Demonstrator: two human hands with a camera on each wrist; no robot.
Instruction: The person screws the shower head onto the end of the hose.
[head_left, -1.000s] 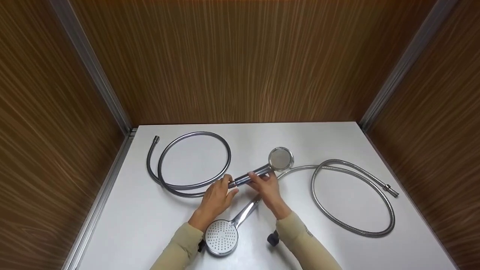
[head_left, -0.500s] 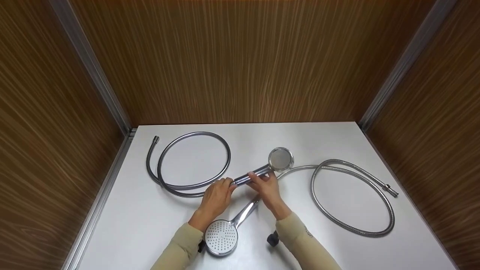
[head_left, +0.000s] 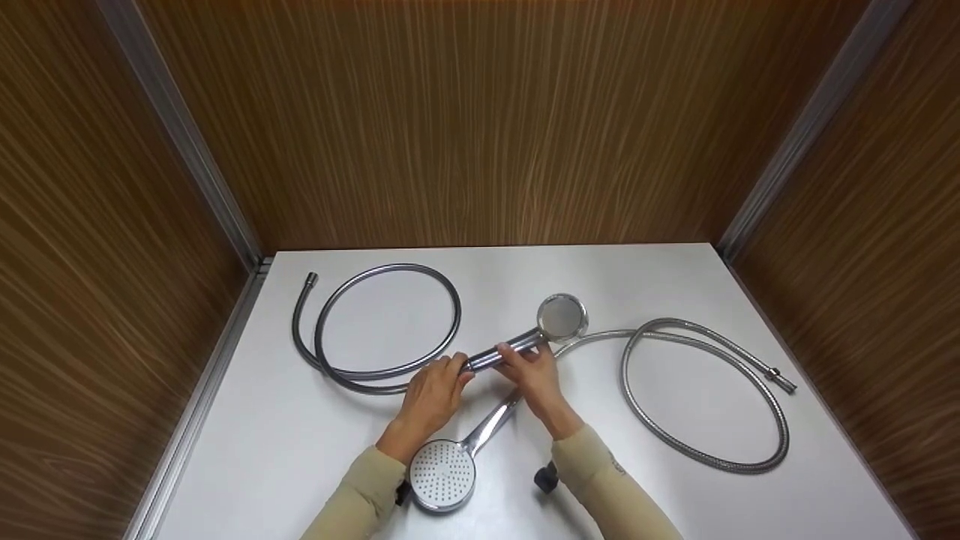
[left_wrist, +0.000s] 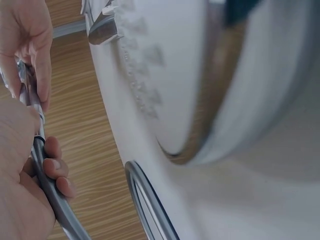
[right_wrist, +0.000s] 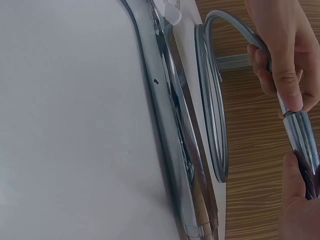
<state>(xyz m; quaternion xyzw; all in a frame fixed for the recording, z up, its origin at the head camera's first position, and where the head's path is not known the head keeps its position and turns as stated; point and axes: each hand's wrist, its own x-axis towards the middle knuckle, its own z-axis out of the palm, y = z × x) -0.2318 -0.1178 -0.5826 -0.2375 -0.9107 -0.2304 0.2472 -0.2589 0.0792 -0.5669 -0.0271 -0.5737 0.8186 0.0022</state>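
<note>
My right hand (head_left: 534,379) holds the chrome handle of a small round shower head (head_left: 562,318). At the lower end of that handle, my left hand (head_left: 433,394) pinches the end fitting of a dark grey shower hose (right_wrist: 240,25), fingers and thumb curled round it. In the right wrist view the hose fitting meets the handle end (right_wrist: 301,137) in line; whether the threads engage is hidden by the fingers. The rest of this hose lies looped at the left. A second shower head (head_left: 443,474) with a white nozzle face lies below the hands, close to the left wrist.
A silver braided hose (head_left: 739,466) lies coiled on the right and runs toward the second shower head's handle (head_left: 491,426). The white table (head_left: 315,450) is bounded by wood-grain panels (head_left: 480,127) at the back and sides.
The left fingers have shifted their hold, closing over the joint between hose and handle, which showed a second ago. The right hand and shower head stay in place.
</note>
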